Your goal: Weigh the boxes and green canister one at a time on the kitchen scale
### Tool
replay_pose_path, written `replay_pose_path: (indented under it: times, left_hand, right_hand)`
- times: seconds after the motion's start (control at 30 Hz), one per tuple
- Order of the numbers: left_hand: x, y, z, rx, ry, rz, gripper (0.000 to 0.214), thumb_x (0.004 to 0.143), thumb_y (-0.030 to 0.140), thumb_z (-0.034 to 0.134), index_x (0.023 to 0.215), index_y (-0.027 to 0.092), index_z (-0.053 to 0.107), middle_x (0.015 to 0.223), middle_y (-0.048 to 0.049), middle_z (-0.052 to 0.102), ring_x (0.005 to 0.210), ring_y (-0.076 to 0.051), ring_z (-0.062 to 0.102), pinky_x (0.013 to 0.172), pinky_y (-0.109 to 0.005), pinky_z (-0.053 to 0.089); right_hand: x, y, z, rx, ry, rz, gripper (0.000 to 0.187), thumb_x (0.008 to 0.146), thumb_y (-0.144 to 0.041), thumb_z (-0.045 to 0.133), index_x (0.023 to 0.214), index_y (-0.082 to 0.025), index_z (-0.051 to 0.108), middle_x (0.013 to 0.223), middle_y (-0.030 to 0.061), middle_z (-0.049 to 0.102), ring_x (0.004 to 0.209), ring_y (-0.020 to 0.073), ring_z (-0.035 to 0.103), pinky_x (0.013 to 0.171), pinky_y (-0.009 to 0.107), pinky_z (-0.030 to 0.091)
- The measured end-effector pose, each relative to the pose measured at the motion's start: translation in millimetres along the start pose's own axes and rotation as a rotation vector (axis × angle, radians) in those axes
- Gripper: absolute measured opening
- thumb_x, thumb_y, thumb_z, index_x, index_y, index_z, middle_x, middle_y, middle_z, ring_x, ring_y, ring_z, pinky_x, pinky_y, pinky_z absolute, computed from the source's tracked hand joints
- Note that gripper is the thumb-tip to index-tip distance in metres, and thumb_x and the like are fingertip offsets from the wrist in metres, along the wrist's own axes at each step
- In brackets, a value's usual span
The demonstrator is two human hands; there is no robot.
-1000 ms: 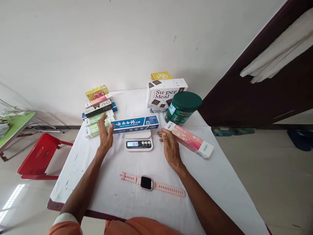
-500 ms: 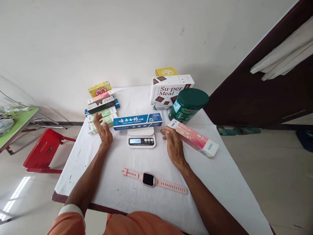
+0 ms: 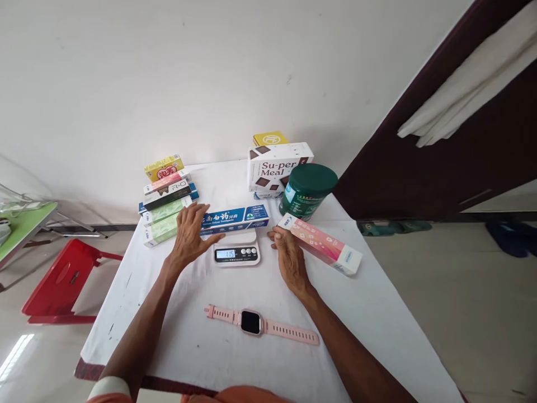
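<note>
A blue toothpaste box (image 3: 241,217) lies across a small white kitchen scale (image 3: 237,256), whose display reads 115. My left hand (image 3: 189,238) is at the box's left end, fingers spread and covering that end, thumb pointing towards the scale; whether it touches the box I cannot tell. To the right of the scale, my right hand (image 3: 290,258) rests by the near left end of a pink toothpaste box (image 3: 323,243), its fingers loosely bent with a gap between them and nothing visibly held. A pink smartwatch (image 3: 250,322) lies strap-out in front of the scale.
Several toothpaste boxes (image 3: 161,228) and a yellow box (image 3: 164,167) line the table's left side. Behind the scale stand a white Su-per Meal box (image 3: 260,168), another yellow box (image 3: 269,138) and a green-lidded tub (image 3: 308,191). A red chair (image 3: 62,282) is left of the table.
My left hand has moved right and forward, from beside the green boxes to the blue box's left end. The right hand stays beside the pink box. The view has shifted slightly.
</note>
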State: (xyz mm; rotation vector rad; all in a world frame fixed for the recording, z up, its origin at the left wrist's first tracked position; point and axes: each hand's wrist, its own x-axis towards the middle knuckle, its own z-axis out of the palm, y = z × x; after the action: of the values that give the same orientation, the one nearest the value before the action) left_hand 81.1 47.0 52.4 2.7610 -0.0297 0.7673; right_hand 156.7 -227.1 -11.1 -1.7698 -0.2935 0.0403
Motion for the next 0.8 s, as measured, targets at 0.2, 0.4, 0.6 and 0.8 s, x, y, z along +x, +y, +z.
replay_pose_path:
  times: [0.2,0.4,0.6,0.8]
  left_hand:
    - [29,7,-0.7,0.036,-0.296,0.030,0.046,0.096,0.049,0.065,0.134,0.023,0.060,0.118,-0.0126,0.070,0.109,-0.033,0.066,0.100,-0.051,0.048]
    - [44,-2,-25.2,0.053,-0.190,0.023,0.042,0.093,0.051,0.067,0.127,0.026,0.063,0.119,-0.0109,0.070,0.108,-0.033,0.068,0.091,-0.048,0.051]
    - [120,8,-62.2,0.029,-0.049,0.024,0.053,0.087,0.061,0.069,0.125,0.024,0.066,0.113,-0.0090,0.070,0.099,-0.030,0.067,0.087,-0.045,0.054]
    - [230,47,-37.9,0.020,-0.062,0.102,0.053,0.082,0.053,0.076,0.123,0.022,0.067,0.115,-0.0093,0.067,0.100,-0.028,0.064,0.090,-0.044,0.054]
  right_hand:
    - [0,0,0,0.016,0.002,0.009,0.064,0.100,-0.075,0.038,0.121,-0.021,0.064,0.122,0.0162,0.074,0.106,0.0305,0.070,0.098,0.051,0.055]
    - [2,2,1,0.074,-0.003,0.014,0.060,0.101,-0.070,0.040,0.124,-0.020,0.062,0.136,0.0189,0.069,0.121,0.0326,0.067,0.101,0.052,0.055]
    - [1,1,-1,0.114,0.019,0.036,0.059,0.101,-0.070,0.039,0.123,-0.020,0.063,0.129,0.0174,0.073,0.117,0.0328,0.069,0.098,0.051,0.057]
    - [2,3,0,0.136,0.002,0.041,0.059,0.102,-0.070,0.036,0.122,-0.021,0.061,0.131,0.0171,0.071,0.122,0.0327,0.067,0.100,0.051,0.056]
